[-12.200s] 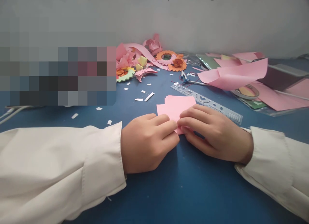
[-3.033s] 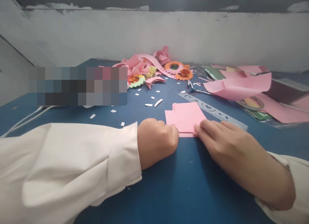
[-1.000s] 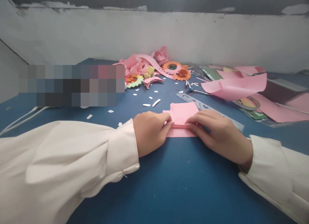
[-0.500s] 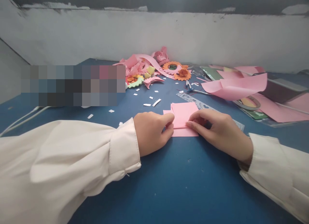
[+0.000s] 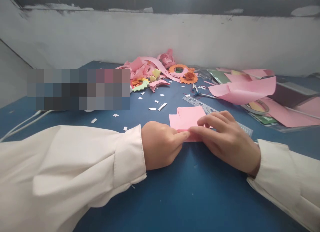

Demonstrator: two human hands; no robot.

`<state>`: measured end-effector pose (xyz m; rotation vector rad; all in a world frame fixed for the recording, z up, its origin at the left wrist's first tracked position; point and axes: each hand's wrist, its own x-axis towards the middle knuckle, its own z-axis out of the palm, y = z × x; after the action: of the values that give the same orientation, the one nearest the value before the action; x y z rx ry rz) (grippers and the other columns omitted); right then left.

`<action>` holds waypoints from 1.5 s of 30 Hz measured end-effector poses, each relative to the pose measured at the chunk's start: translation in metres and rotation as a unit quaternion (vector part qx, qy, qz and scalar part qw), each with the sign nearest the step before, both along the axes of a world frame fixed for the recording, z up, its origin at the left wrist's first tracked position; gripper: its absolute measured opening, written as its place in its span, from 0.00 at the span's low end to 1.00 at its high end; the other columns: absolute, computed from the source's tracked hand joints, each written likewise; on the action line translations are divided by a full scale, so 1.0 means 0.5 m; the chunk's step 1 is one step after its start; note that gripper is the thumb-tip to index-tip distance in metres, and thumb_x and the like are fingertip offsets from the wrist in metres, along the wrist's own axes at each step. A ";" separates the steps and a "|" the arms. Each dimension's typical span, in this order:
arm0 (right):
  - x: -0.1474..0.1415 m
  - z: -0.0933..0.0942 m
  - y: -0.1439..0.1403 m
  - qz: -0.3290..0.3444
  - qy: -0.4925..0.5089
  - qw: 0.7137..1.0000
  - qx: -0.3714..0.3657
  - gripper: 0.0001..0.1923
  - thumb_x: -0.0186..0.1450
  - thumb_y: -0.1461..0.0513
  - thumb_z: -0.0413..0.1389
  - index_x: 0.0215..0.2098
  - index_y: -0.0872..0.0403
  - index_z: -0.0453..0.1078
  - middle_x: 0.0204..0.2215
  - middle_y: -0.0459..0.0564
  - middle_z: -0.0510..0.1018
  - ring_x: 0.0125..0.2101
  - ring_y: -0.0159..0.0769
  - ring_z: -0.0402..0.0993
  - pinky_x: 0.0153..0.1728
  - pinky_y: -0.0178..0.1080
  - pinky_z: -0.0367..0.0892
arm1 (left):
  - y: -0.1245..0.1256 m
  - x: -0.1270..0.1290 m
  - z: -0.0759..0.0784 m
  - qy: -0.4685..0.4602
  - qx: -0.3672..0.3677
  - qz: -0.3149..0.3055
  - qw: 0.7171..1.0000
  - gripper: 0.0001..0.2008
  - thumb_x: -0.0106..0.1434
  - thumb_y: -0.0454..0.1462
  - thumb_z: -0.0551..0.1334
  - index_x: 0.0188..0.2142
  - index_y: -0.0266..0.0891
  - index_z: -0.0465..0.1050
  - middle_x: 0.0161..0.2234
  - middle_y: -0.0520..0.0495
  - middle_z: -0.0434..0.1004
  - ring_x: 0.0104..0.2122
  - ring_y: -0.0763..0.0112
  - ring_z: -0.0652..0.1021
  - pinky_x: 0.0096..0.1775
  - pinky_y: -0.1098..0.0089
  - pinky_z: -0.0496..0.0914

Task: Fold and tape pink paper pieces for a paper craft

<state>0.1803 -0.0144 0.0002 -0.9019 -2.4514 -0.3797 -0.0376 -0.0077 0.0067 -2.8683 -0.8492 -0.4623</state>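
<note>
- Pink folded paper (image 5: 186, 118) lies flat on the blue table (image 5: 195, 192), between both hands, just in front of the ruler (image 5: 212, 110).
- left hand (image 5: 160, 143): fingers curled, tips pinching the paper's near edge.
- right hand (image 5: 225, 138): fingers bent, tips pressing the same edge, touching the left fingertips.
- Paper scraps (image 5: 150, 73) piled far back.

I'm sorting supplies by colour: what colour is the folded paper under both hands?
Pink. The folded paper shows plainly in the head view, on the blue table.
</note>
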 end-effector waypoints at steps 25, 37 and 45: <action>-0.001 0.021 -0.001 0.006 -0.130 0.985 0.113 0.15 0.61 0.70 0.50 0.17 0.54 0.61 0.18 0.48 0.63 0.23 0.33 0.54 0.26 0.39 0.53 | -0.017 0.002 0.011 0.071 0.082 0.055 0.993 0.11 0.55 0.32 0.51 0.18 0.40 0.59 0.13 0.50 0.62 0.13 0.69 0.65 0.20 0.68 0.45; 0.003 0.003 0.000 -0.019 -0.043 0.998 0.045 0.08 0.64 0.66 0.49 0.28 0.56 0.68 0.28 0.52 0.73 0.29 0.35 0.64 0.31 0.39 0.62 | 0.017 0.004 0.014 0.105 0.140 0.022 0.984 0.12 0.56 0.23 0.51 0.21 0.37 0.64 0.15 0.49 0.67 0.15 0.70 0.67 0.20 0.69 0.44; 0.001 0.000 0.000 -0.026 0.178 0.981 -0.076 0.01 0.63 0.64 0.56 0.33 0.51 0.69 0.31 0.47 0.75 0.31 0.32 0.70 0.34 0.40 0.65 | 0.009 0.003 0.001 -0.038 0.152 0.023 0.987 0.13 0.66 0.30 0.47 0.34 0.36 0.70 0.17 0.52 0.68 0.19 0.73 0.67 0.22 0.68 0.52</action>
<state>0.1810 -0.0144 -0.0001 -1.0015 -2.1501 -0.0401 -0.0361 -0.0031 0.0074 -2.5628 -0.7785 -0.6388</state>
